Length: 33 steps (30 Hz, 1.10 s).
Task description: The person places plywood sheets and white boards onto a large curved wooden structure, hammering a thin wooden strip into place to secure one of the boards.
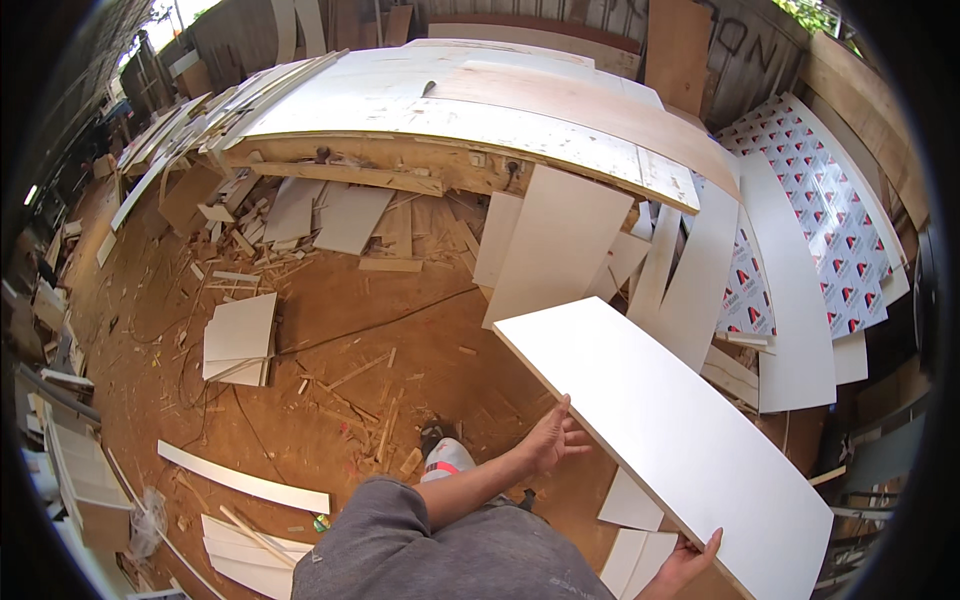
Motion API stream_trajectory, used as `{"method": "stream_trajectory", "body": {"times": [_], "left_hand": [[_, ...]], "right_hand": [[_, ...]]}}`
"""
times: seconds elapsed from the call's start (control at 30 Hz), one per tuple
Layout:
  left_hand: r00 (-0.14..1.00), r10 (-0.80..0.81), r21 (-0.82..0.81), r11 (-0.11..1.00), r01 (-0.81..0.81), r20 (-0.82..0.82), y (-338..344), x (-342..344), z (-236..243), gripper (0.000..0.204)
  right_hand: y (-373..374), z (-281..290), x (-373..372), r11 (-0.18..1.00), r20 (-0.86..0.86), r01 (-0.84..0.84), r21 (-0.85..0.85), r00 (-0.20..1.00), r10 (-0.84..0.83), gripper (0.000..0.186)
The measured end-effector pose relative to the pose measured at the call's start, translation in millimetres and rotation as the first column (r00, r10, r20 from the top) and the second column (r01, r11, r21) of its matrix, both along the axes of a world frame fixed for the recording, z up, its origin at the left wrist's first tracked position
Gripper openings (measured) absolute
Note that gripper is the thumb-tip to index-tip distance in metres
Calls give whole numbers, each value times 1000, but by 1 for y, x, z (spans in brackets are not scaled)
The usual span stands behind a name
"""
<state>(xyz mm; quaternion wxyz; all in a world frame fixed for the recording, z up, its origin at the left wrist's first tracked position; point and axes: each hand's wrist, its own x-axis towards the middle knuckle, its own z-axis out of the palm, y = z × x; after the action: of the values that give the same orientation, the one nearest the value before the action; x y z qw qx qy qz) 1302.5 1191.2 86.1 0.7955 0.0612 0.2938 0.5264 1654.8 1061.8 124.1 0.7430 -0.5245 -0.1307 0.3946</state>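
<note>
A long rectangular white board (670, 430) with a pale raw edge lies aslant in front of me, to the right, its glossy face up. My left hand (556, 438) is at its near left edge; the thumb touches the rim and the fingers reach beneath it. Further down the same edge, my right hand (688, 566) grips the board, thumb on the top face and the other fingers hidden underneath. The board's far end overlaps my view of the panels leaning against the workbench.
A large worktable (370, 95) spans the back, with wood strips (190, 135) heaped at its left. White panels (560, 235) lean against its front. Patterned sheets (840, 230) stand at the right. A small board stack (240, 338), offcuts and a cable (375, 320) lie on the brown floor.
</note>
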Motion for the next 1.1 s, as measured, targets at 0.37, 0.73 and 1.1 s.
{"method": "stream_trajectory", "body": {"times": [0.37,0.73,1.1], "left_hand": [[783,622,-13,782,-623,-11,46,-399,49,29],[346,937,84,350,-933,-49,37,-694,88,27],[163,969,189,198,-962,-184,170,-949,98,35]], "right_hand": [[168,87,-421,913,-112,-367,177,914,389,40],[295,99,-752,596,-194,-766,241,563,803,36],[456,84,-1026,353,-291,-898,261,276,916,36]]}}
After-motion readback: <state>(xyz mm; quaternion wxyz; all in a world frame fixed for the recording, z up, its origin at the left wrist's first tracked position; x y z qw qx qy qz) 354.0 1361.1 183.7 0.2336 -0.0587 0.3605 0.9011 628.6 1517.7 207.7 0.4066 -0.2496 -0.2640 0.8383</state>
